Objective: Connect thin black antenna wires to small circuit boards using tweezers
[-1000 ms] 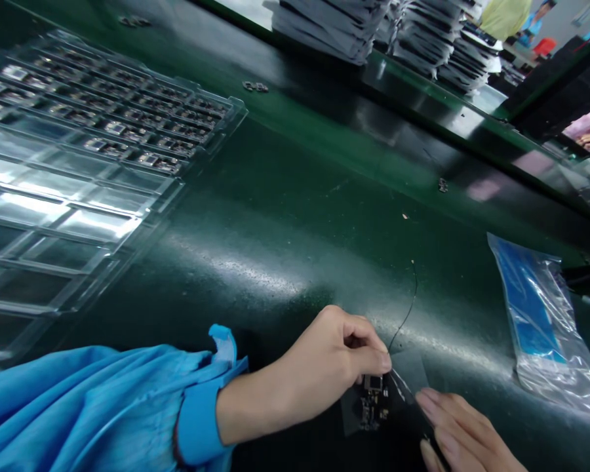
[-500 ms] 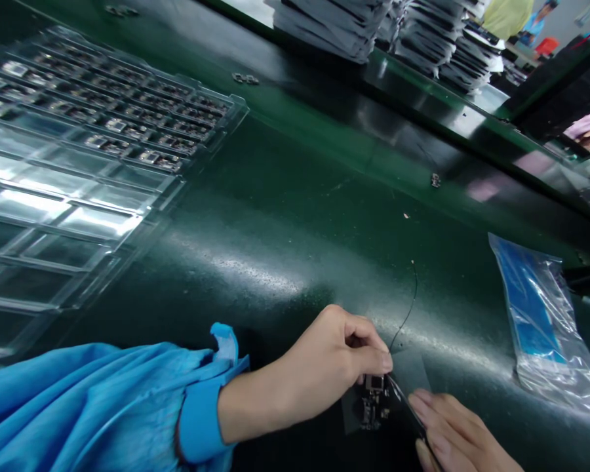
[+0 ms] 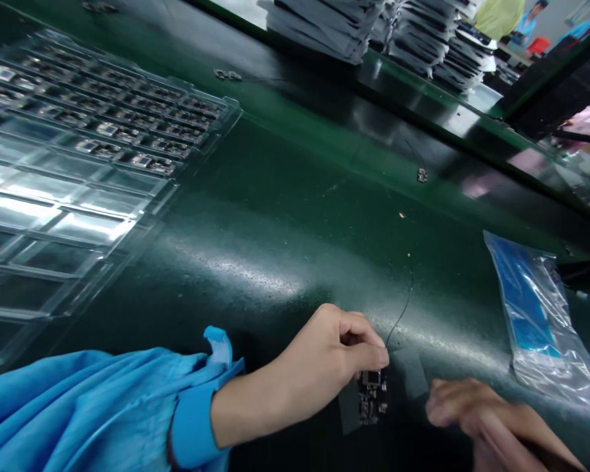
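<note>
My left hand (image 3: 332,364), in a blue sleeve, pinches the top edge of a small dark circuit board (image 3: 372,396) that lies on the green table near the bottom edge. A thin black wire (image 3: 402,308) curls up from the board across the table. A small clear film (image 3: 413,380) lies beside and under the board. My right hand (image 3: 486,419) is at the bottom right, a little apart from the board, blurred, fingers curled together; a dark thin object may lie under it, but I cannot make it out.
Clear plastic trays (image 3: 78,170) with several small boards cover the left side. A plastic bag with a blue sheet (image 3: 535,314) lies at the right. Stacks of dark trays (image 3: 373,29) stand on the far ledge. Small loose parts (image 3: 421,174) dot the table.
My right hand has pulled back to the right, away from the circuit board, taking the thin tool tip off it. My left hand keeps its pinch on the board.
</note>
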`<state>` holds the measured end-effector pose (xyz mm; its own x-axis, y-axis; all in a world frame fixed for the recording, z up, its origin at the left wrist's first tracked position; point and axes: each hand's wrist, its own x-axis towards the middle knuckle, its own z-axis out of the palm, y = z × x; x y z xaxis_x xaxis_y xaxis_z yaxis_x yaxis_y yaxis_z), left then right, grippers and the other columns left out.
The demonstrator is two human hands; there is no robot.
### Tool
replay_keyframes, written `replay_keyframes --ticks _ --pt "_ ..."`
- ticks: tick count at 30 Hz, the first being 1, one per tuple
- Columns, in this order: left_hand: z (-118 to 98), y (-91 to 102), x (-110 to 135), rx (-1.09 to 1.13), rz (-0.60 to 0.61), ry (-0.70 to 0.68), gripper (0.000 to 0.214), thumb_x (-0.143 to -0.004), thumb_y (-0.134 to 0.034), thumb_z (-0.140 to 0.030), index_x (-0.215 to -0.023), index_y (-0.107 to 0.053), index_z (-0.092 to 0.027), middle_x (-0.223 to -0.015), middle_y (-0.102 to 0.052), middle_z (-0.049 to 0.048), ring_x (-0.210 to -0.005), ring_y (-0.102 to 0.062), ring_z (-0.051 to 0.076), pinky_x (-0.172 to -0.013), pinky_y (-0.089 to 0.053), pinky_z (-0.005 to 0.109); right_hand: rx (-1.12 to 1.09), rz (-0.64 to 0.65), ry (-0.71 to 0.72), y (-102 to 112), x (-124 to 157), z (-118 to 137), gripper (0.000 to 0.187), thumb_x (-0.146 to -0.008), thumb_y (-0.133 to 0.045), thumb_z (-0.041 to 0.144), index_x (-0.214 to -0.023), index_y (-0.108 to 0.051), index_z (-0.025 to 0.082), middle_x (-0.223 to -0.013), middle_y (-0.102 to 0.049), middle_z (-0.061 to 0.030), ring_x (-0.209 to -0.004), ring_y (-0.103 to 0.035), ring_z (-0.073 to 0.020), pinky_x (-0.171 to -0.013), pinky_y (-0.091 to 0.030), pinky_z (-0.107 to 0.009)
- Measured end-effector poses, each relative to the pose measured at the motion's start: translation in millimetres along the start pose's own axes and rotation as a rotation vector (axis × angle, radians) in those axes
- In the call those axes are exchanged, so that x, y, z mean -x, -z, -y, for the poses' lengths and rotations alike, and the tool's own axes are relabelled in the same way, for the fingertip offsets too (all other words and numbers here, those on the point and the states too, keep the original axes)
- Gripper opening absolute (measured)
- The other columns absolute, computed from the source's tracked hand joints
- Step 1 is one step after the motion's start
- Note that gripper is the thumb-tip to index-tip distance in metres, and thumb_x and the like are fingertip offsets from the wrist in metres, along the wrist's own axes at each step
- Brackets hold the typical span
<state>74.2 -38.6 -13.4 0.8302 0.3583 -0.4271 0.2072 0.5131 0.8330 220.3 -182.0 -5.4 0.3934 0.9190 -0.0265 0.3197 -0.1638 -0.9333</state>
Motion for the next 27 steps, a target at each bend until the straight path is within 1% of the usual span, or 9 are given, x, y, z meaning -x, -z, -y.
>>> replay_keyframes --ticks 2,5,6,8,12,16,18,20,27 --pt "-0.7 0.6 1.5 -0.008 0.016 -0.009 0.015 -0.075 -0.057 -0.011 -0.061 -0.062 -0.01 -0.06 -0.048 -0.004 -0.053 -0.042 0.005 -0.05 -0.034 0.017 -0.1 0.006 -0.158 -10.6 -1.0 5.7 0.033 -0.083 -0.055 0.04 -0.06 -0.064 0.019 -0.056 -0.056 -0.0029 -0.048 -0.051 -0.0109 -0.044 -0.041 -0.019" --pt "-1.8 1.4 2.7 -0.012 0.049 -0.022 0.016 -0.077 -0.055 -0.012 -0.063 -0.062 -0.01 -0.062 -0.049 -0.0034 -0.056 -0.045 0.005 -0.052 -0.035 0.016 -0.236 0.146 -0.433 -26.6 -7.3 13.2 0.028 -0.077 -0.062 0.036 -0.06 -0.063 0.014 -0.056 -0.053 -0.0014 -0.04 -0.038 -0.004 -0.037 -0.025 -0.015" --pt "-1.6 1.4 2.6 -0.011 0.058 -0.028 0.016 -0.078 -0.055 -0.013 -0.063 -0.062 -0.01 -0.064 -0.049 -0.003 -0.056 -0.046 0.005 -0.053 -0.036 0.016 -0.262 0.169 -0.485 -30.8 -9.4 15.0 0.027 -0.074 -0.063 0.035 -0.06 -0.062 0.013 -0.054 -0.052 -0.0011 -0.039 -0.035 -0.0031 -0.037 -0.023 -0.014" --pt "0.1 1.1 1.9 -0.009 0.066 -0.045 0.017 -0.079 -0.055 -0.016 -0.065 -0.062 -0.01 -0.068 -0.05 -0.0024 -0.059 -0.049 0.006 -0.054 -0.037 0.017 -0.299 0.127 -0.544 -37.1 -12.3 17.5 0.022 -0.068 -0.066 0.031 -0.058 -0.062 0.013 -0.051 -0.053 -0.0007 -0.039 -0.035 -0.0031 -0.038 -0.022 -0.014" --pt "6.5 0.1 1.5 -0.051 0.061 -0.131 0.019 -0.081 -0.054 -0.022 -0.068 -0.063 -0.012 -0.071 -0.051 -0.0018 -0.063 -0.051 0.008 -0.059 -0.039 0.018 -0.344 -0.027 -0.553 -42.4 -11.8 20.1 0.018 -0.063 -0.069 0.028 -0.054 -0.062 0.014 -0.048 -0.051 -0.0001 -0.039 -0.034 -0.0031 -0.038 -0.019 -0.015" --pt "11.4 -0.3 3.9 -0.09 0.082 -0.121 0.018 -0.082 -0.053 -0.028 -0.076 -0.062 -0.014 -0.066 -0.054 -0.0021 -0.061 -0.047 0.009 -0.056 -0.036 0.019 -0.328 -0.133 -0.483 -40.9 -10.4 20.2 0.016 -0.064 -0.068 0.028 -0.055 -0.064 0.015 -0.048 -0.049 0.0006 -0.04 -0.034 -0.0037 -0.039 -0.02 -0.016" --pt "12.4 -0.1 5.3 -0.133 0.085 -0.112 0.018 -0.081 -0.052 -0.029 -0.075 -0.06 -0.013 -0.062 -0.052 -0.0023 -0.06 -0.046 0.009 -0.055 -0.035 0.02 -0.309 -0.116 -0.475 -38.3 -10.8 19.6 0.016 -0.065 -0.067 0.028 -0.056 -0.065 0.015 -0.049 -0.048 0.001 -0.04 -0.033 -0.0038 -0.039 -0.02 -0.016" --pt "12.1 0.1 6.3 -0.151 0.083 -0.11 0.019 -0.081 -0.052 -0.028 -0.073 -0.06 -0.013 -0.062 -0.052 -0.002 -0.059 -0.046 0.01 -0.055 -0.035 0.021 -0.304 -0.057 -0.482 -35.1 -11.6 18.8 0.018 -0.067 -0.065 0.029 -0.058 -0.065 0.014 -0.051 -0.049 0.0004 -0.04 -0.033 -0.0034 -0.039 -0.019 -0.017" --pt "4.8 -0.5 5.2 -0.052 0.167 -0.051 0.017 -0.08 -0.05 -0.02 -0.073 -0.062 -0.01 -0.067 -0.058 0.0006 -0.062 -0.051 0.009 -0.058 -0.039 0.019 -0.33 0.143 -0.462 -26.2 -13.5 14.2 0.022 -0.074 -0.059 0.027 -0.058 -0.062 0.013 -0.055 -0.052 -0.0016 -0.042 -0.034 -0.0046 -0.039 -0.02 -0.018"
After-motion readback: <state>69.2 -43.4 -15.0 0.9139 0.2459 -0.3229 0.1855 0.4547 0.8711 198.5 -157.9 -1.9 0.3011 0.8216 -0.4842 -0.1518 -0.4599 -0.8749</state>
